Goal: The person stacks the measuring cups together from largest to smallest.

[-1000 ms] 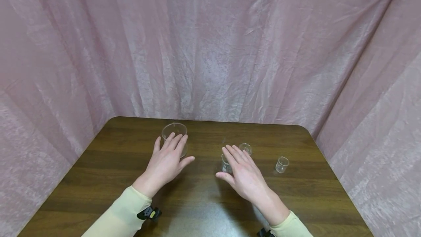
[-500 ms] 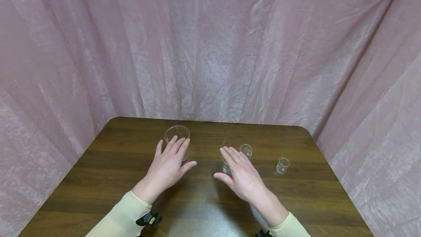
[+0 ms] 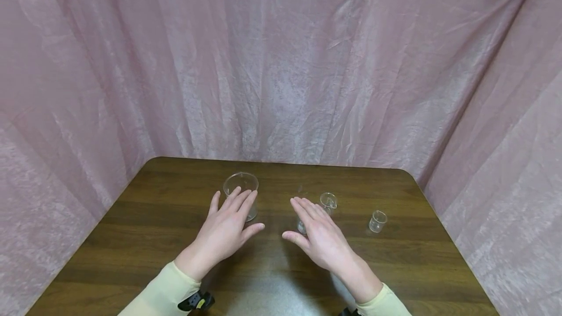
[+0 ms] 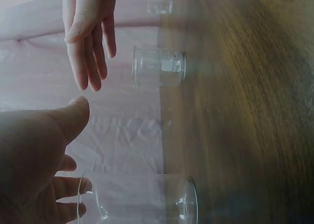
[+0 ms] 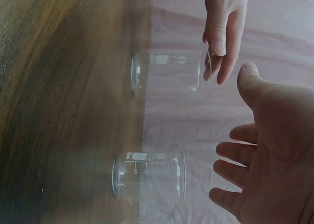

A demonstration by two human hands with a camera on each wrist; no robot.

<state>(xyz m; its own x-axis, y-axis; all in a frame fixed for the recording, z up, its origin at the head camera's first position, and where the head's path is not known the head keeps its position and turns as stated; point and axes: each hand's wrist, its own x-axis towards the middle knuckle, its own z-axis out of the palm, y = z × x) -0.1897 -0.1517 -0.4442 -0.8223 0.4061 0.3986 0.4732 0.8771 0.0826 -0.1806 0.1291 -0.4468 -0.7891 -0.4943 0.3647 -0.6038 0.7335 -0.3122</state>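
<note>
My left hand [image 3: 219, 235], fingers straight and spread, reaches over the large glass beaker [image 3: 241, 179] with its fingertips right at the rim. In the left wrist view those fingers [image 4: 68, 185] lie at the open end of the large beaker [image 4: 142, 199]. My right hand [image 3: 322, 238] is held palm down with straight fingers above a marked glass beaker [image 3: 301, 227], which it partly hides. The right wrist view shows that marked beaker [image 5: 149, 177] apart from the fingers, its printed scale visible. Both thumbs point inward toward each other.
Just beyond my right fingers stands another small beaker [image 3: 328, 200]. The smallest beaker [image 3: 377, 221] is farther right. All are on a brown wooden table [image 3: 175, 179], with pink curtains [image 3: 281, 62] hanging behind and at both sides.
The large beaker has slid right and toward me together with my left hand. My right hand has shifted slightly left, its fingers uncovering more of the beaker behind.
</note>
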